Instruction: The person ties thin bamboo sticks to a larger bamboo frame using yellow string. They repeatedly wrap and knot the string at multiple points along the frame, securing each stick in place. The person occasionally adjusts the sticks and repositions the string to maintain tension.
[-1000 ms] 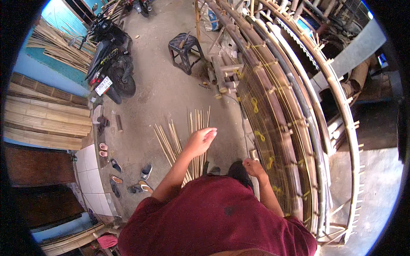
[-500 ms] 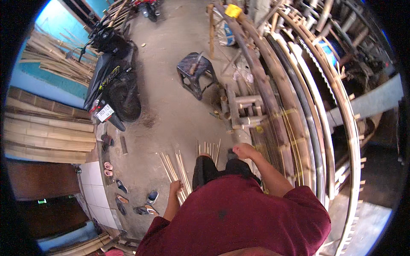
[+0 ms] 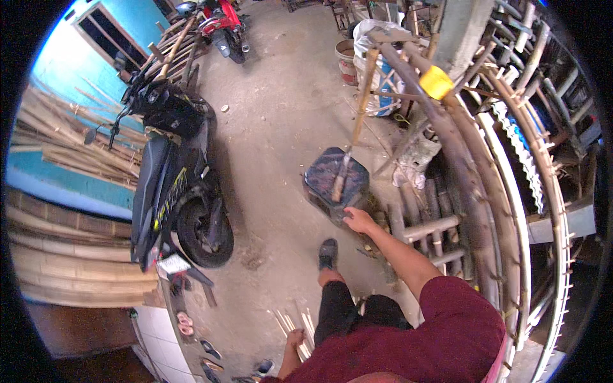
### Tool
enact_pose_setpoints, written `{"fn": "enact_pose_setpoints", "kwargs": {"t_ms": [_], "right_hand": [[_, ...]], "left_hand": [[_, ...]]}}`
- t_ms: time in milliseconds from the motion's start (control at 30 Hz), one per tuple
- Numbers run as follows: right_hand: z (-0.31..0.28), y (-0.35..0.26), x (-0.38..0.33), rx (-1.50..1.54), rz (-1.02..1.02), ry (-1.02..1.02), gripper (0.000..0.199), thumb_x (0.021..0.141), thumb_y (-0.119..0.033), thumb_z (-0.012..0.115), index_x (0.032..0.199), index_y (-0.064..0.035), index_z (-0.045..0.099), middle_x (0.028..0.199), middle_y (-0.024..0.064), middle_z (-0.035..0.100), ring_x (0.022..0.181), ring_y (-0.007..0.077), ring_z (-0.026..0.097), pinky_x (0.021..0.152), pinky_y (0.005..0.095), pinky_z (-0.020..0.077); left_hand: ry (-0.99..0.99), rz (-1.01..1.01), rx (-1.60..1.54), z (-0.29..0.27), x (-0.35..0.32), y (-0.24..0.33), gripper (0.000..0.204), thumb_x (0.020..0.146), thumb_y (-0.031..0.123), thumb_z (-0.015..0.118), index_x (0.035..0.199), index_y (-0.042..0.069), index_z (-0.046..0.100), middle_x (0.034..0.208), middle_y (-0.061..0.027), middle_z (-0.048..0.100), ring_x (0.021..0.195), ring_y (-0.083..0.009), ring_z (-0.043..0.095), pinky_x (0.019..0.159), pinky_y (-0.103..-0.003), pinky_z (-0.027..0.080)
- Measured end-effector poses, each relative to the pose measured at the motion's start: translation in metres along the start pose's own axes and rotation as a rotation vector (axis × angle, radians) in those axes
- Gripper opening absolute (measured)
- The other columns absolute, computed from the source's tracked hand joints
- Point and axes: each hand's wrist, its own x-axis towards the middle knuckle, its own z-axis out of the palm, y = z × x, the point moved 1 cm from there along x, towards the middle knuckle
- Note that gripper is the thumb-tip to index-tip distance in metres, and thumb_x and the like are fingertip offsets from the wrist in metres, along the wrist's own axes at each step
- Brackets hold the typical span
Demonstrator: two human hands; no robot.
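My left hand (image 3: 294, 338) hangs low beside my left thigh, its fingers curled round a bundle of thin pale bamboo sticks (image 3: 308, 322) that fan out forward. Their lower ends are hidden by my shirt. My right hand (image 3: 359, 220) reaches forward with fingers partly stretched out and nothing visible in them. It overlaps the near edge of a dark, mottled plastic stool (image 3: 319, 175); I cannot tell whether it touches. Across the stool seat lies a knife-like tool with a wooden handle (image 3: 338, 188), the handle end nearer me.
A black motorbike (image 3: 172, 172) stands left, a red one (image 3: 220, 29) farther off. Bamboo poles (image 3: 460, 147) line the right, with a yellow piece (image 3: 436, 83) on top. Sandals (image 3: 211, 349) lie lower left. White sacks (image 3: 386, 70) and a bucket (image 3: 345, 62) stand beyond the stool.
My view has moved forward, so the stool and motorbikes appear lower and nearer. My right hand now overlaps the stool's near edge. The bamboo sticks stay at my left hand.
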Motion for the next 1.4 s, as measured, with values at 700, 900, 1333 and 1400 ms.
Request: {"fn": "enact_pose_setpoints", "kwargs": {"t_ms": [700,900,1333,1400], "right_hand": [[0.026,0.016,-0.057,0.268,0.267,0.466,0.024,0.090,-0.024,0.049,0.113,-0.0170,0.050,0.096,0.0169,0.063,0.088,0.0405,0.061,0.074,0.0542,0.0485],[0.128,0.091,-0.396,0.324,0.865,0.739,0.077,0.080,-0.040,0.066,0.140,-0.0051,0.033,0.114,0.0237,0.063,0.106,0.0398,0.062,0.088,0.0469,0.0505],[0.252,0.045,-0.819,1.659,1.292,1.704,0.044,0.082,-0.017,0.062,0.108,0.0126,0.044,0.064,0.0107,0.055,0.051,0.0199,0.054,0.041,0.0364,0.0440],[0.288,0.054,-0.851,1.603,1.283,1.721,0.040,0.083,-0.017,0.061,0.106,0.0109,0.045,0.066,0.0110,0.056,0.051,0.0205,0.055,0.042,0.0368,0.0445]], "left_hand": [[-0.290,0.547,0.891,0.046,0.012,0.455,0.029,0.097,0.026,0.052,0.107,0.001,0.062,0.081,-0.0052,0.062,0.074,-0.0147,0.058,0.065,-0.029,0.047],[-0.432,0.823,1.390,0.241,-0.035,0.484,0.027,0.098,0.019,0.050,0.113,-0.001,0.061,0.087,-0.0098,0.065,0.076,-0.0155,0.061,0.072,-0.028,0.051],[-1.631,1.121,2.096,0.600,-0.354,-0.020,0.036,0.097,0.026,0.055,0.120,0.000,0.060,0.095,-0.0103,0.070,0.087,-0.0163,0.065,0.080,-0.030,0.051],[-1.791,1.059,2.116,0.608,-0.421,-0.091,0.036,0.095,0.030,0.056,0.118,0.003,0.063,0.106,-0.0206,0.068,0.099,-0.0296,0.067,0.086,-0.037,0.050]]}}
